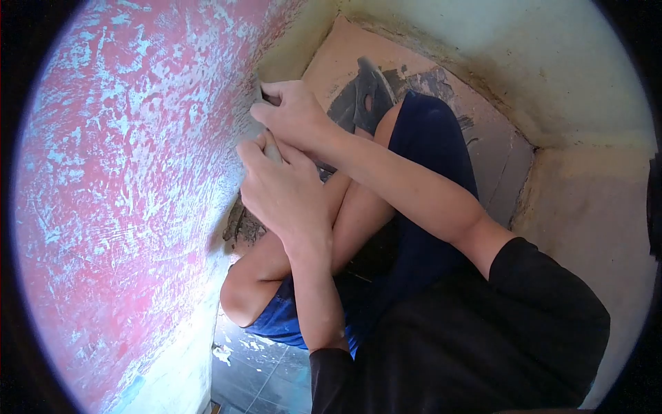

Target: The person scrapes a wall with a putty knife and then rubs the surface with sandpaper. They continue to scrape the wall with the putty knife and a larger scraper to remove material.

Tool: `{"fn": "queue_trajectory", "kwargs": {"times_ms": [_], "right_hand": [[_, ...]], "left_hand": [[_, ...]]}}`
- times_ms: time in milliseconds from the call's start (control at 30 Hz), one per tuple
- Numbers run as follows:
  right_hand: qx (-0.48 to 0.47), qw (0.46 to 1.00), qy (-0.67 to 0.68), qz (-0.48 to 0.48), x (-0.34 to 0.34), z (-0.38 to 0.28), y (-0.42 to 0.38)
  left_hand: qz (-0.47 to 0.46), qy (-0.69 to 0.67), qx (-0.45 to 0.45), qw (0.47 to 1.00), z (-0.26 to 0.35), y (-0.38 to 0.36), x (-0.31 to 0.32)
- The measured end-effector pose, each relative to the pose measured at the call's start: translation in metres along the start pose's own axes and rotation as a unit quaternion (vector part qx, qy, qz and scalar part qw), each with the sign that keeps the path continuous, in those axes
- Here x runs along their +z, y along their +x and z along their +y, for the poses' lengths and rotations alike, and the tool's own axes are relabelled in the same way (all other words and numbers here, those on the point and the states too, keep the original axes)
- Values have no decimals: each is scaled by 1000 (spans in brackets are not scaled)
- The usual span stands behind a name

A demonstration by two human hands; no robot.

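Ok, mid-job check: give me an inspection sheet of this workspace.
Surface: pink wall, patchy with white.
Job's things: slim pale object, mostly hidden in the left hand.
Clutter: white flakes on grey floor tiles; dark debris by the wall.
Hands: left closed on the pale object; right hand curled close to the wall, its grip unclear.
Cables: nothing seen.
Surroundings: pale wall, stained near its base.

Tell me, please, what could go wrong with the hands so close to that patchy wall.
The right hand and left hand, both bare, are close to the rough wall, so either might get scraped. White flakes on the dark tiles might prove slippery underfoot.
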State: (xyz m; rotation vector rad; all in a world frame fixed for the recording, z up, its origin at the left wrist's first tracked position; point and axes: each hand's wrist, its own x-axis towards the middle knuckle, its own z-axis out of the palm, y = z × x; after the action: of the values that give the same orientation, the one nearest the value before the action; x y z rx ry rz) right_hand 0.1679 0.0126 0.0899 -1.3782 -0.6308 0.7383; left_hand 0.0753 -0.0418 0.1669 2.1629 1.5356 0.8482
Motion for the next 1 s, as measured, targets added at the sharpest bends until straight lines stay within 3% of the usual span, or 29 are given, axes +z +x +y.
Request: {"fn": "queue_trajectory", "kwargs": {"times_ms": [67, 167, 400, 467, 600, 700, 767, 1000], "right_hand": [[-77, 995, 57, -5, 5, 0, -2], [-5, 999, -44, -3, -7, -13, 1], [-38, 998, 29, -36, -4, -5, -1], [-4, 999, -38, -4, -8, -5, 4], [-18, 999, -35, -12, -12, -11, -1], [-19, 997, -41, -60, -10, -10, -1], [-7, 999, -44, -4, -12, -2, 7], [-36, 999, 2, -18, -9, 2, 7]], "left_hand": [[5, -10, -11, 1000, 1, -1, -2], [1, 26, 7, 1000, -4, 3, 8], [8, 1, 0, 1000, -2, -2, 6], [10, 3, 3, 1000, -6, 1, 12], [-1, 1, 6, 1000, 1, -3, 7], [-1, 7, 3, 1000, -2, -1, 9], [-9, 11, 0, 1000, -3, 1, 14], [-16, 10, -2, 1000, -2, 5, 15]]}}
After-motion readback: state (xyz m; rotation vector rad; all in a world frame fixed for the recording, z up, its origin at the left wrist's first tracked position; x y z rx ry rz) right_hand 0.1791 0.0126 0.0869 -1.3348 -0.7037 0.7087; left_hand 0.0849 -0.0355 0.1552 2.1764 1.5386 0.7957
